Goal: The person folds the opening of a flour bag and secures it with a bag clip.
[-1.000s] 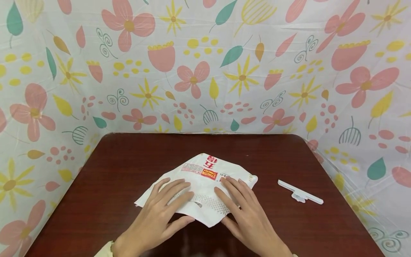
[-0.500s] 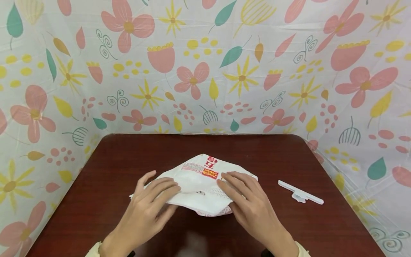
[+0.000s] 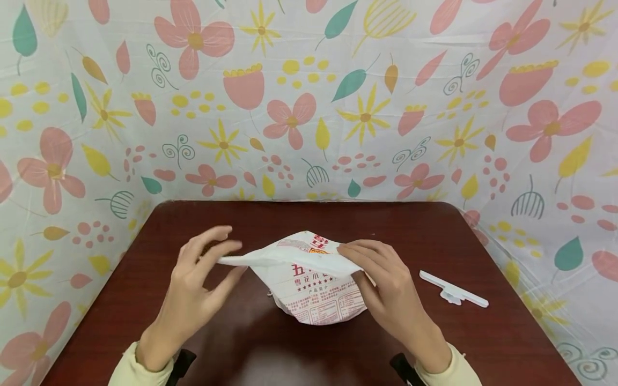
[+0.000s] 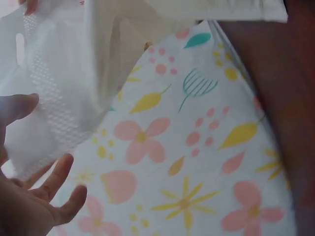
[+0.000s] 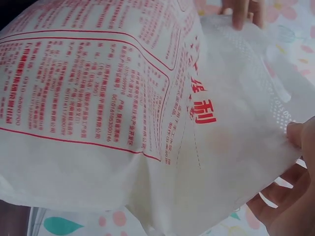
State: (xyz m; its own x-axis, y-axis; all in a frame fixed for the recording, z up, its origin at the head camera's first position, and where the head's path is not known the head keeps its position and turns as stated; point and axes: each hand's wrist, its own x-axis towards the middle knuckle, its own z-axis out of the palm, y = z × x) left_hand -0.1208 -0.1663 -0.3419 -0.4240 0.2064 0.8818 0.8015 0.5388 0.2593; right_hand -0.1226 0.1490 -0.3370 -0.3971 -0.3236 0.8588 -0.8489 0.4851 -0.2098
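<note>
The white plastic bag (image 3: 314, 284) stands on its rounded bottom at the middle of the dark red-brown wooden table (image 3: 415, 230), its thin crinkly film printed in red with Chinese characters, a row of stars and blocks of small text inside red-lined boxes (too fine to read from the head view). Near its mouth the film turns translucent, with a dotted, embossed texture, plain in both wrist views (image 4: 49, 98) (image 5: 256, 88). The top edge is drawn out into a flat horizontal strip between the hands, which stand apart at its two ends: the left hand (image 3: 198, 279) pinches the left end between thumb and fingers, and the right hand (image 3: 381, 279) seems to grip the right end, fingers curled over the folded edge, though the hold itself is partly hidden. To the right of the bag, well apart from it, a slim white plastic sealing clip (image 3: 453, 289) lies flat on the table. A cloth backdrop (image 3: 289, 107) printed with pink flowers, yellow stars and teal leaves rises along the table's far and side edges.
</note>
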